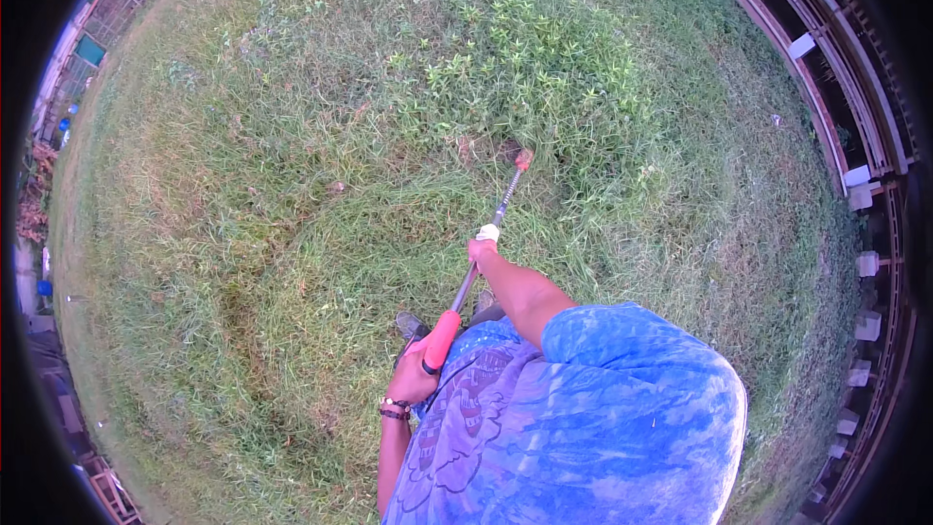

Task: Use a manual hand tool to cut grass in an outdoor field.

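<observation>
A string trimmer with a red rear housing [442, 339] and a long metal shaft [464, 288] slants up and to the right from my waist. My left hand [414, 381], with dark beaded bracelets at the wrist, is closed around its rear handle. Further along, my right hand [482, 249] grips the shaft beside a white piece [488, 232]. A coiled section lies between that piece and the red trimmer head [524, 159], which is down among the grass at the edge of leafy weeds [561, 58]. Grass partly hides the head's underside.
Grass [328, 292], partly flattened, surrounds my feet; one dark shoe [412, 325] shows left of the shaft. A long wooden structure with white blocks [802, 45] curves along the right rim. Wire fencing, a green panel [90, 51] and blue objects [44, 288] stand at the left rim.
</observation>
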`<control>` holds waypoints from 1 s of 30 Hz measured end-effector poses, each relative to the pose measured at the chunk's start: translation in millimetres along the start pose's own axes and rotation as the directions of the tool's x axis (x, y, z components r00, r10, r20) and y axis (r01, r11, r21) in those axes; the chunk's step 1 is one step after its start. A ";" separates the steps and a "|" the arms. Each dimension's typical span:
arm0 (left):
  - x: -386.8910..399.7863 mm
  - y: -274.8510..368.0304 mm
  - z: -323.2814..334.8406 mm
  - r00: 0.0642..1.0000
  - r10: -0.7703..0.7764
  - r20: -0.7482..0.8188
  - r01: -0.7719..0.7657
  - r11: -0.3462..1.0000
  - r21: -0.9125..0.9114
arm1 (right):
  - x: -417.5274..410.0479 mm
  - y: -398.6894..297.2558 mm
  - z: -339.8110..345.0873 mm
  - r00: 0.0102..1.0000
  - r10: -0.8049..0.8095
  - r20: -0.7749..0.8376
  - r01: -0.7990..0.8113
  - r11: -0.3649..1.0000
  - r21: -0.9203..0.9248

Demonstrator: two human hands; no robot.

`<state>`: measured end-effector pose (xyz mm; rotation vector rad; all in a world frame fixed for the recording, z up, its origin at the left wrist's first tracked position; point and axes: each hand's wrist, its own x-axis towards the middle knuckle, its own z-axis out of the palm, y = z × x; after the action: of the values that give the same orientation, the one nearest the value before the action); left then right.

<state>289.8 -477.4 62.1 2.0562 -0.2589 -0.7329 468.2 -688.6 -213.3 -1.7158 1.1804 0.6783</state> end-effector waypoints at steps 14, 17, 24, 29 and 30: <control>2.6 33.1 -19.6 0.995 0.068 0.078 -0.049 0.975 -0.215 | 10.4 55.2 -23.9 0.990 0.139 -0.011 -0.137 0.984 0.116; 5.3 17.4 -15.6 0.978 -0.042 0.202 0.065 0.992 -0.104 | 12.8 70.2 -24.3 0.984 0.176 -0.028 -0.169 0.972 0.165; 26.0 -13.8 -9.0 0.932 0.096 0.351 -0.124 0.990 0.060 | 32.6 107.5 -37.5 0.974 0.217 -0.057 -0.193 0.938 0.288; 40.1 -27.6 -17.3 0.893 -0.016 0.450 -0.019 0.997 0.073 | 22.5 111.4 -50.7 0.959 0.279 -0.053 -0.241 0.896 0.372; 41.5 -26.0 -21.8 0.891 -0.060 0.451 0.017 0.995 0.100 | 9.6 107.1 -51.3 0.964 0.263 -0.035 -0.234 0.903 0.360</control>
<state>333.5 -466.0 33.1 1.9562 -0.5256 -1.2472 370.7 -751.9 -239.2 -1.3133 1.4984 0.5090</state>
